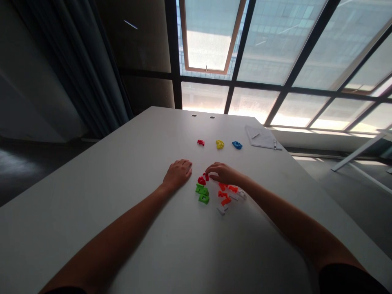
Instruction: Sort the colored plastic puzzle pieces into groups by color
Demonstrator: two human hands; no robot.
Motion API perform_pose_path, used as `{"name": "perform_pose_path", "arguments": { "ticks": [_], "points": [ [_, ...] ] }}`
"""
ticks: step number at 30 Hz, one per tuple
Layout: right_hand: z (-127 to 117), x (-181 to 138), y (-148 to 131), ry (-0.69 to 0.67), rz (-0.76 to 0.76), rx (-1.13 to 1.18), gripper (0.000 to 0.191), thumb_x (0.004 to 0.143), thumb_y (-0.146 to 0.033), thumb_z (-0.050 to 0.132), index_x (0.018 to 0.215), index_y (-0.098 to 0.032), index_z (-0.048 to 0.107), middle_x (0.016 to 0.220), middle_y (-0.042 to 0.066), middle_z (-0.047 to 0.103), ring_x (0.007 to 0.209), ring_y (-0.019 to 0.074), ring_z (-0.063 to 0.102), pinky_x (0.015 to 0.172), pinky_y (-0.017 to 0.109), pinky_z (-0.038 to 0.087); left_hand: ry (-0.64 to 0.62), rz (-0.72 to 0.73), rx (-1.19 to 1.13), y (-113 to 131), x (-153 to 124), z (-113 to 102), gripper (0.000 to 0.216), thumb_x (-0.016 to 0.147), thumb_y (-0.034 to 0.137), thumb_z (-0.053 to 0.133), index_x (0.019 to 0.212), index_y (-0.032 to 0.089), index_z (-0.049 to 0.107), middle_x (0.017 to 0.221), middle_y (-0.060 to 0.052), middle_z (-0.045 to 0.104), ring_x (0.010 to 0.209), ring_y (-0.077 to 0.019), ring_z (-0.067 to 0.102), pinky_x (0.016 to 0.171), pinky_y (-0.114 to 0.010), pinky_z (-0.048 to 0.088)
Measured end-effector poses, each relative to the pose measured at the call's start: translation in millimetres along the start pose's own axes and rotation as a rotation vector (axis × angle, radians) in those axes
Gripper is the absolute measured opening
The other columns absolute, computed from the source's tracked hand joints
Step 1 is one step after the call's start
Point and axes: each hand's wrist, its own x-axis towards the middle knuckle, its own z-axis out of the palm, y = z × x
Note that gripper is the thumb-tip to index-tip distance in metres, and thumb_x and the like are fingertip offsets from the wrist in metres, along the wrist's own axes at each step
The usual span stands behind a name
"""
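Note:
My left hand lies flat on the white table, palm down, holding nothing. Just to its right, my right hand reaches in with curled fingers, its fingertips at a small red plastic piece. Another red piece lies close by, touching or nearly touching several green pieces. Under and in front of my right wrist are several orange pieces and white pieces. The exact shapes of the pieces are too small to make out.
Beyond my hands sit a red piece, a yellow cluster and a blue cluster in a row. Paper sheets with a pen lie at the table's right edge. Two round holes mark the far end.

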Motion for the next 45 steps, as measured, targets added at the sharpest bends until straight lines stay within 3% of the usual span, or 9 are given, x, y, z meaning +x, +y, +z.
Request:
{"name": "perform_pose_path", "arguments": {
  "ticks": [10,18,28,40,45],
  "points": [
    [-6,26,34,0.096,0.186,-0.236,0.019,0.11,-0.007,0.08,0.114,-0.022,0.091,0.115,0.01,0.088,0.104,0.0239,0.079,0.095,0.031,0.057,-0.006,-0.013,0.009,1,1,2,0.032,0.113,0.027,0.061,0.14,0.026,0.079,0.157,-0.013,0.077,0.14,-0.0334,0.072,0.117,-0.047,0.059],
    [-16,68,33,0.063,0.349,-0.349,0.021,0.116,-0.011,0.073,0.123,-0.02,0.091,0.131,0.013,0.087,0.121,0.0277,0.08,0.098,0.031,0.056,0.024,-0.002,-0.012,-2,1,4,0.031,0.111,0.025,0.065,0.138,0.027,0.081,0.153,-0.013,0.079,0.137,-0.0332,0.074,0.115,-0.047,0.06],
    [-3,121,41,0.061,0.397,-0.495,0.035,0.121,-0.013,0.056,0.128,-0.016,0.09,0.138,0.018,0.085,0.131,0.033,0.072,0.113,0.041,0.052,0.009,-0.007,-0.027,1,1,3,0.03,0.113,0.027,0.064,0.138,0.025,0.081,0.154,-0.014,0.078,0.139,-0.0341,0.073,0.117,-0.049,0.059],
    [-2,133,45,-0.004,0.423,-0.554,0.053,0.115,-0.009,0.046,0.154,-0.017,0.08,0.159,0.022,0.073,0.143,0.0382,0.06,0.119,0.051,0.047,0.012,-0.014,-0.017,3,0,2,0.031,0.113,0.027,0.065,0.14,0.025,0.081,0.153,-0.013,0.079,0.138,-0.034,0.073,0.116,-0.048,0.059],
    [-2,132,40,0.014,0.368,-0.501,0.05,0.113,-0.009,0.051,0.149,-0.021,0.083,0.152,0.019,0.077,0.145,0.0363,0.06,0.123,0.049,0.046,0.019,-0.013,-0.016,3,2,3,0.03,0.114,0.028,0.064,0.139,0.026,0.08,0.151,-0.013,0.079,0.138,-0.0333,0.073,0.116,-0.047,0.058]
  ]
}}
